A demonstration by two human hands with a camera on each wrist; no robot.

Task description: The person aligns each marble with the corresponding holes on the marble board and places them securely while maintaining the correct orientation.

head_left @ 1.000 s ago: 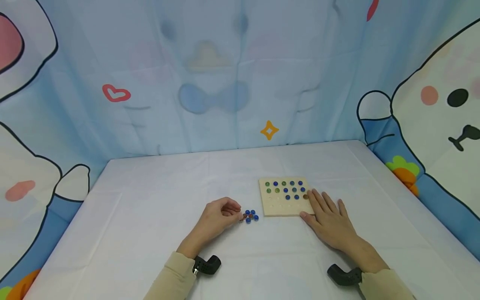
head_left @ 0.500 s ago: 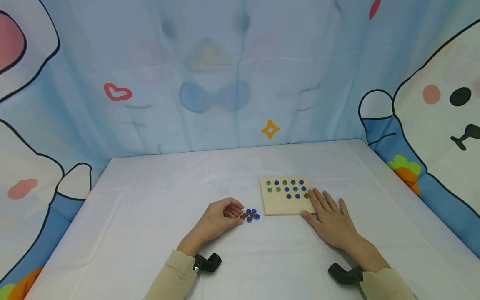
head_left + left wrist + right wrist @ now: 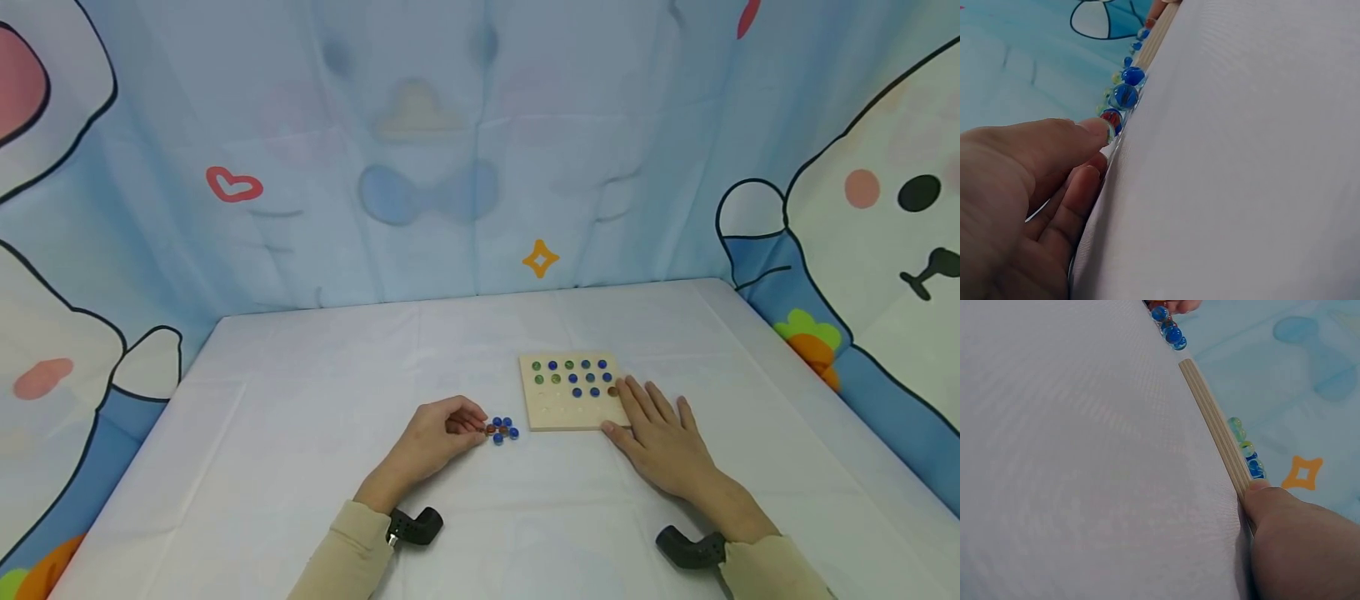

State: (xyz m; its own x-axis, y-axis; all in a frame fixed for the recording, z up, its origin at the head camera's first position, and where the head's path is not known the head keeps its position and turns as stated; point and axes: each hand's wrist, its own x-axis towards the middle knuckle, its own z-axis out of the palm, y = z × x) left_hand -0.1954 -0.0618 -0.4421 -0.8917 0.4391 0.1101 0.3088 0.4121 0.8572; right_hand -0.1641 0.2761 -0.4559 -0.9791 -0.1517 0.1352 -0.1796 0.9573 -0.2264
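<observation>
In the head view my left hand (image 3: 435, 433) is at the left side of a small cluster of blue and brown glass marbles (image 3: 513, 433) on the table. Its thumb and curled fingers pinch a marble (image 3: 1110, 132), mostly hidden by the thumb in the left wrist view. To the right of the cluster lies a pale wooden board (image 3: 555, 417) with rows of shallow holes. Green and blue marbles (image 3: 590, 378) sit in its back rows, with a brown one (image 3: 612, 392) by my fingertips. My right hand (image 3: 663, 446) rests with straight fingers on the board's right edge.
A white cloth (image 3: 300, 400) covers the table. Behind it hangs a light blue curtain (image 3: 420, 258) with cartoon figures. Black wrist cameras sit on the left wrist (image 3: 416, 527) and right wrist (image 3: 690, 550).
The left fingertips have closed on a brown marble at the cluster's left edge, which now shows less. The right hand stays on the board. The head view shifted slightly.
</observation>
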